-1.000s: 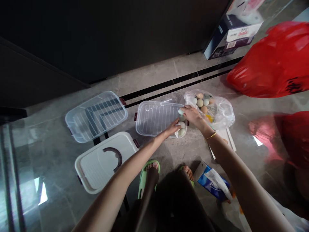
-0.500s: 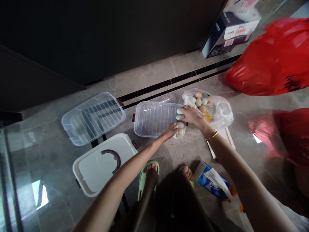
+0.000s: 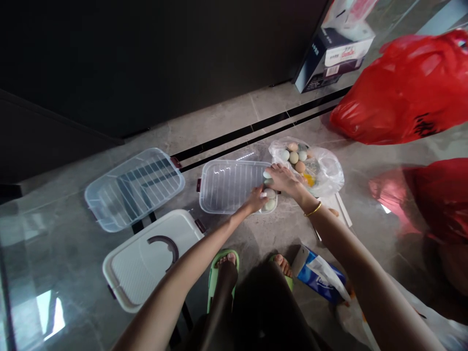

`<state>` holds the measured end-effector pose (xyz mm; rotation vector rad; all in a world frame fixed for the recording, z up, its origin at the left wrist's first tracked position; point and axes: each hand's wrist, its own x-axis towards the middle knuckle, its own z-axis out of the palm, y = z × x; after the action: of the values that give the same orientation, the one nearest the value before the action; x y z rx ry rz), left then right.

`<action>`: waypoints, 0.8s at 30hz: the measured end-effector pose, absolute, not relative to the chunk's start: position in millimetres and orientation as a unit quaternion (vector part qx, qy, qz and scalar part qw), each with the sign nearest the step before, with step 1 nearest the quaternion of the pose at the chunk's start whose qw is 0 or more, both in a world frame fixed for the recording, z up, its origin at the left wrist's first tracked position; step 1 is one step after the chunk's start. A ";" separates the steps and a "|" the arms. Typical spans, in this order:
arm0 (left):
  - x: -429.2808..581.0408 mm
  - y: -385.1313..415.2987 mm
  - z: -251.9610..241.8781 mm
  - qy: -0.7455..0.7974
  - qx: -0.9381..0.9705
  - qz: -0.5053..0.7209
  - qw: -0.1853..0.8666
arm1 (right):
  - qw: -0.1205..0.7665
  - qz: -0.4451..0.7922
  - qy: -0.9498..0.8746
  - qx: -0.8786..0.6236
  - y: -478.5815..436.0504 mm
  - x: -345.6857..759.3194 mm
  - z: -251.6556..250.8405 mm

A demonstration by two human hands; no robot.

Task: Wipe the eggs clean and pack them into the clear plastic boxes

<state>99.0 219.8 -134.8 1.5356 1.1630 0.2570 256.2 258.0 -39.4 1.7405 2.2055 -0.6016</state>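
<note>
A clear plastic tray (image 3: 226, 187) lies on the grey floor in front of me. Several pale eggs (image 3: 269, 200) sit in a column at its right end. My left hand (image 3: 256, 199) rests against those eggs with its fingers curled round one. My right hand (image 3: 285, 179) reaches over the tray's right edge, its fingers closed on a pale egg. Just right of it a clear plastic bag (image 3: 321, 168) holds several brown and pale eggs (image 3: 294, 156).
A second clear tray (image 3: 133, 187) lies to the left, and a white lid with a dark handle (image 3: 149, 256) nearer me. Red plastic bags (image 3: 402, 92) and a cardboard box (image 3: 332, 48) stand at the right. A blue tissue pack (image 3: 318, 278) lies by my sandalled feet.
Both hands have stayed at the tray's right end, with the right hand lowering its egg among the others. The view has shifted slightly, so everything sits a little left and lower.
</note>
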 end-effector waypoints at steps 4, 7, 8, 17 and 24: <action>92.6 226.7 -144.0 0.538 0.572 0.146 0.602 | 0.123 -0.212 0.748 0.616 259.6 254.8 -40.2; 86.4 234.2 -143.0 0.544 0.533 0.156 0.628 | 0.107 -0.210 0.743 0.626 257.7 252.7 -41.1; 84.8 236.6 -141.1 0.543 0.524 0.156 0.637 | 0.100 -0.209 0.743 0.628 256.8 252.6 -40.4; 85.0 252.8 -116.9 0.549 0.457 0.198 0.671 | -0.040 -0.121 0.596 0.793 267.7 314.1 -23.8; 80.8 251.0 -101.7 0.556 0.416 0.214 0.687 | 0.029 -0.131 0.651 0.747 281.5 340.0 -62.3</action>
<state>80.8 251.0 -101.7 0.9322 1.2457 0.4782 340.0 281.5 -62.3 2.3058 2.0087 -0.4040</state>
